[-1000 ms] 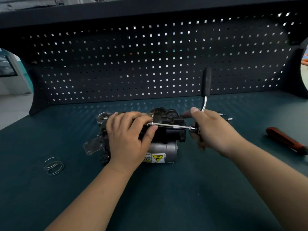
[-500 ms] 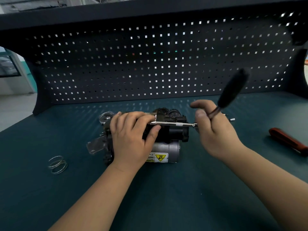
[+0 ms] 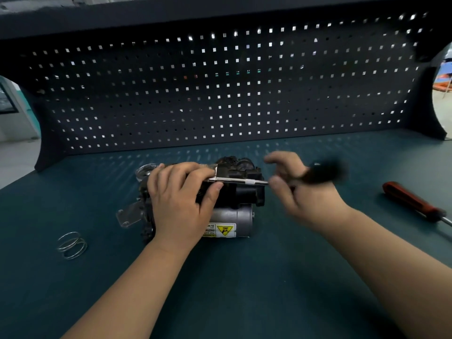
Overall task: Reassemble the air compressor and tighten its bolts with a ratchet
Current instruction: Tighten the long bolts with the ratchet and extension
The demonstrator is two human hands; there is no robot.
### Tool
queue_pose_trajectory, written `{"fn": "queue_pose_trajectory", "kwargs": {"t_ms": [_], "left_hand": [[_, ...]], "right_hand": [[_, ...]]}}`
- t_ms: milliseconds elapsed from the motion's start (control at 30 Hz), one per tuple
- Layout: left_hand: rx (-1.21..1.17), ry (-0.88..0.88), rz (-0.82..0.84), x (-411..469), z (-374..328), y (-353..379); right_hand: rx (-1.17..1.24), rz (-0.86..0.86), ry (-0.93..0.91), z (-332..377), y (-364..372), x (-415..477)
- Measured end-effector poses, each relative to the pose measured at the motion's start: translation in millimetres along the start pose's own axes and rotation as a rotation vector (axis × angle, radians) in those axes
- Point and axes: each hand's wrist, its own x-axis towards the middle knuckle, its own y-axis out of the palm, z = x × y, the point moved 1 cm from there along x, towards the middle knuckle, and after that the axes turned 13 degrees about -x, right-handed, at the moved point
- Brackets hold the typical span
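1. Head view: a dark teal bench runs back to a black pegboard with light showing through its square holes. Pale floor shows past its left end.
2. The air compressor sits at mid-bench, its yellow warning label facing the camera.
3. The left hand grips its top, fingers curled over it, thumb just beside a chrome extension bar.
4. The right hand curls round the blurred ratchet at the bar's right end, index finger lifted.
5. A wire spring lies well to the left, and a red-handled screwdriver well to the right.
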Motion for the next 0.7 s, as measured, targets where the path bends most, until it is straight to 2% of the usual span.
{"fn": "queue_pose_trajectory", "kwargs": {"t_ms": [33, 67, 200, 467, 633, 700], "left_hand": [[0.0, -0.003, -0.001, 0, 0, 0], [0.001, -0.003, -0.002, 0, 0, 0], [0.005, -0.008, -0.006, 0, -1, 0], [0.005, -0.015, -0.012, -1, 0, 0], [0.003, -0.025, -0.011, 0, -2, -1], [0.002, -0.025, -0.004, 0, -1, -1]], "right_hand": [[-0.097, -0.034, -0.115, -2, 0, -4], [-0.106, -0.033, -0.147, -3, 1, -6], [0.196, 0.039, 0.134, -1, 6, 1], [0.094, 0.069, 0.223, 12, -1, 5], [0.297, 0.23, 0.453, 15, -6, 14], [0.338, 0.267, 0.488, 17, -8, 15]]}}
